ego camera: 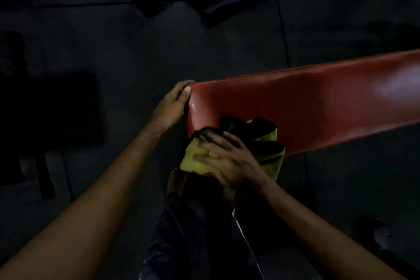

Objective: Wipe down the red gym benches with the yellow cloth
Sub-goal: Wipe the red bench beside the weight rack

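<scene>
So this is mid-wipe, right at the end of the red bench (306,102). The left hand (172,103) grips the far corner of the pad's short end, thumb up on the top edge and the other fingers wrapped round the side, which I read as bracing the bench. The right hand (229,159) lies on top of the yellow cloth (193,161) with its fingers (209,157) spread out and pressing down, more of a flat palm push than a pinch. The cloth sits bunched on the near corner of that same end, partly on the top surface and partly hanging over the near edge. It's yellow-green with some dark patches or folds in it, and in this light I can't tell whether that's shadow, dirt or a second fabric. The pad looks like glossy red vinyl, a bit creased near the end, with a pale sheen further along to the right. The long stretch running off right hasn't got the cloth anywhere near it, so my guess is the next move is dragging the cloth along the length with steady pressure, keeping it flat enough that it doesn't just roll up under the palm. Everything else is dim: a dark tiled floor (159,41) and the person's dark trousers (181,234) below.
</scene>
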`<state>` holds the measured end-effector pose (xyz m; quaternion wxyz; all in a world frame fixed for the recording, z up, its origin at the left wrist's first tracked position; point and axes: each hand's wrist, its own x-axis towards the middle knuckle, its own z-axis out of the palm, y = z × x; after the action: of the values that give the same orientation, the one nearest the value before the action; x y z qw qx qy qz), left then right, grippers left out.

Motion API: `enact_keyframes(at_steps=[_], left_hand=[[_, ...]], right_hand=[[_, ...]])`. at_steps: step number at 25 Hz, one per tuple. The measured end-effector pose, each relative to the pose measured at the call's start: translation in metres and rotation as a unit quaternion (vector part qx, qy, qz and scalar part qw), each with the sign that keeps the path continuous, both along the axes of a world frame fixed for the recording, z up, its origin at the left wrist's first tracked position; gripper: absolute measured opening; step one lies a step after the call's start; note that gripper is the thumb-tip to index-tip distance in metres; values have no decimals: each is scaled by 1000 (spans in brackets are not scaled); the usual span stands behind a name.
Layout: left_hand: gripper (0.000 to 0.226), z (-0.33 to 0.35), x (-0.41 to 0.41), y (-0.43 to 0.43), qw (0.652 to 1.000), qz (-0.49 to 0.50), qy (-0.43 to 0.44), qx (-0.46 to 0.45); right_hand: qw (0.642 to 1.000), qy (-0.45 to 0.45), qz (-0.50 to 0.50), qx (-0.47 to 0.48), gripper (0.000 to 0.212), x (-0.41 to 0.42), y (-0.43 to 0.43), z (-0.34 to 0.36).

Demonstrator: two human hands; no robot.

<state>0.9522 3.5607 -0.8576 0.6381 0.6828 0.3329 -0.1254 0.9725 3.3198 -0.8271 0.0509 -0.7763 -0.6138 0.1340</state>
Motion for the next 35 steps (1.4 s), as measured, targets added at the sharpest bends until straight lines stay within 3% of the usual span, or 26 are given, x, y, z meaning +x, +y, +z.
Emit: enact_keyframes(at_steps=[4, 9, 12, 17, 20, 22, 24, 26, 29, 32, 35], left_hand=[[29, -2, 3, -1, 999, 33, -25, -17], [32, -2, 6, -7, 999, 24, -25, 41], [36, -3, 4, -11, 997, 18, -54, 46], [34, -2, 6, -17, 995, 47, -48, 72], [34, 2, 11, -18, 996, 37, -27, 78], [33, 10, 15, -15, 996, 11, -7, 93], [32, 14, 15, -5, 992, -25, 24, 117], [32, 20, 15, 0, 991, -55, 35, 120], [51, 27, 21, -8, 984, -94, 47, 145], [56, 30, 24, -13, 972, -127, 67, 186], [56, 29, 33, -21, 934, -190, 78, 291]], right_hand=[[978, -30, -204, 21, 52, 44, 24, 3], [955, -16, -296, -19, 61, 83, 51, 1], [938, -9, -345, -37, 55, 111, 65, 0], [873, -15, -487, 12, 51, 90, 68, -5], [898, -2, -439, 30, 56, 56, 72, -2], [932, 2, -362, 13, 59, 73, 64, 2], [937, -17, -347, -11, 56, 111, 52, 2], [912, -25, -408, -19, 50, 145, 39, 1], [868, -5, -496, 4, 45, 147, 31, 0], [836, 7, -547, 47, 56, 91, 31, 5], [823, 38, -565, 40, 65, 34, 10, 10]])
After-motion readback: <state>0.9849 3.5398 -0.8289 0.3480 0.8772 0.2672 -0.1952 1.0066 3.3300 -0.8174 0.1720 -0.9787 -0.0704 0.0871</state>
